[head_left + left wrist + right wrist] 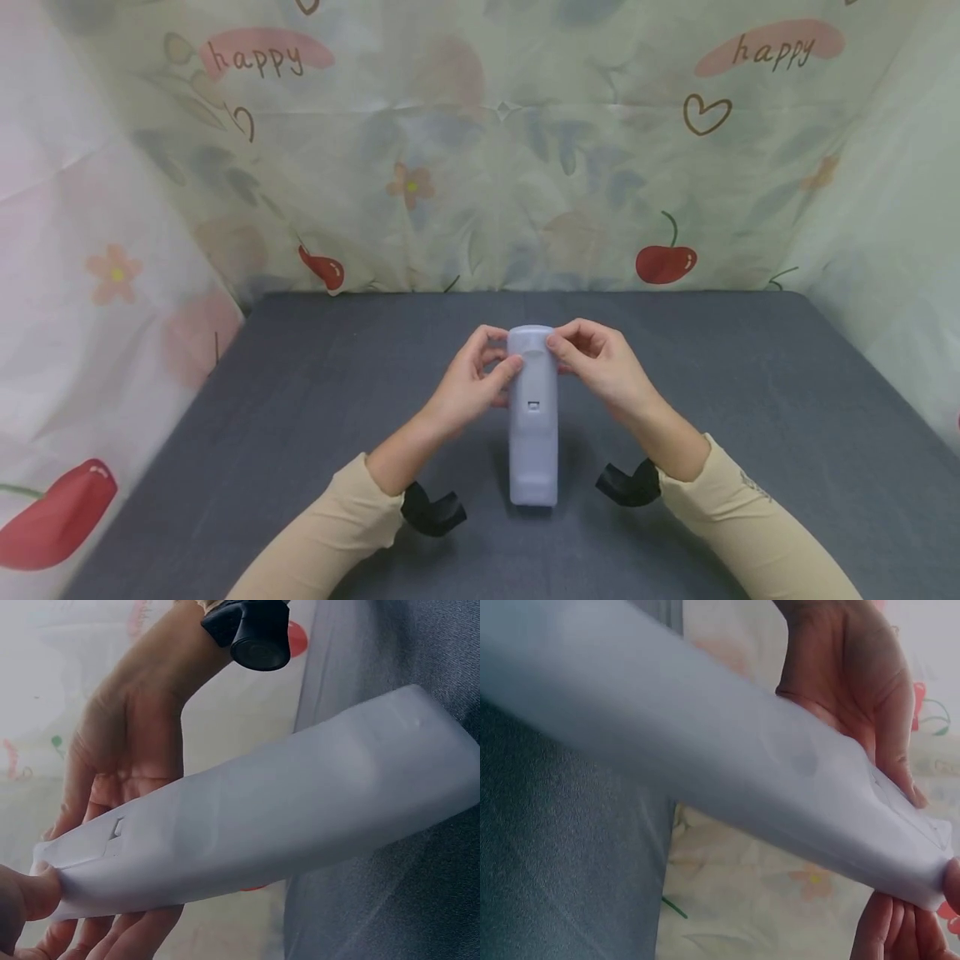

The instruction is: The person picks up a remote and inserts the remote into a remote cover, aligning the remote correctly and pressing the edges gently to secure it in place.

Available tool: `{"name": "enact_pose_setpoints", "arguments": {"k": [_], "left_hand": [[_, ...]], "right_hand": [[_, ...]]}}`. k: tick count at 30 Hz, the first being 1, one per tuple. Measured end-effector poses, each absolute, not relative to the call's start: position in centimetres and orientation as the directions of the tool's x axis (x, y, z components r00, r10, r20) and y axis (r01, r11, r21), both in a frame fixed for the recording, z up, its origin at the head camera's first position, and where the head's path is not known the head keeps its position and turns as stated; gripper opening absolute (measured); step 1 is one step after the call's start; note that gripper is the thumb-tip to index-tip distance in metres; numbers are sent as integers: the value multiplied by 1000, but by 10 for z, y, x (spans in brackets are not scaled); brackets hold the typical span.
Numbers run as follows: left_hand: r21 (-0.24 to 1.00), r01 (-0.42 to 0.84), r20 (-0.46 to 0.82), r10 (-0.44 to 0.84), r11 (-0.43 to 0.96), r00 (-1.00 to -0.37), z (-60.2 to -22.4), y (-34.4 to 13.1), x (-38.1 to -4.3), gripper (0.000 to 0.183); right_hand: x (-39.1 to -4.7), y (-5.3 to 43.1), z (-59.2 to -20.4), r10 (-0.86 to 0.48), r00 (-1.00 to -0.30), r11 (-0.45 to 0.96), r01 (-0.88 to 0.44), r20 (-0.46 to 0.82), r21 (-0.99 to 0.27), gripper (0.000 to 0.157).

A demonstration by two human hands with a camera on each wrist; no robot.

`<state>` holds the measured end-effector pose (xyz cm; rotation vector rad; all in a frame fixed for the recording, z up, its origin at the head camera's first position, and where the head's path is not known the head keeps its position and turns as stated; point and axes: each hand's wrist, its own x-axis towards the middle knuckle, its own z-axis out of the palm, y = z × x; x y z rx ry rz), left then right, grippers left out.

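Note:
A long pale white remote control (533, 450) stands tilted over the table in the head view, its back with a small latch facing me. My left hand (468, 379) holds its upper left edge, thumb on the back and fingers curled behind. At the upper right corner, my right hand (607, 367) pinches it between thumb and fingers. The left wrist view shows the remote control (262, 817) with a cover seam around the latch. Its front is hidden. In the right wrist view, the remote control (705, 735) crosses diagonally, with the left hand (847, 675) behind it.
A dark grey cloth-covered table (337, 375) lies below. Black wrist-camera mounts (435, 510) hang by both sleeves. A patterned curtain (510, 192) with cherries and flowers encloses the back and sides.

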<state>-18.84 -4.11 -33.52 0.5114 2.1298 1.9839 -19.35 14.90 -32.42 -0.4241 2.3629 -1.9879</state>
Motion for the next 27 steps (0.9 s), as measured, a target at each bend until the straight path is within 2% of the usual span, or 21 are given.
{"name": "enact_pose_setpoints", "arguments": {"k": [4,13,17,23,27], "left_hand": [[992,116,88,373,53,-924,-333,-41,-188,27],[990,142,128,352,16,-927,-333,-42,-188,29],[986,164,155,332,-2,-931,-333,-43,-190,30],[988,151,141,281,17,-949,-332,-45,-191,32],[991,124,109,260,45,-960,-331,-47,-191,30]], "right_hand": [[-192,148,-324,-209,-959,149,-224,190,-963,14],[-193,146,-324,-180,-970,194,-196,161,-961,30],[-192,147,-325,-220,-967,243,-181,128,-953,33],[-191,149,-329,-335,-931,353,-267,146,-897,30],[-190,150,-331,-321,-926,390,-323,201,-862,30]]}}
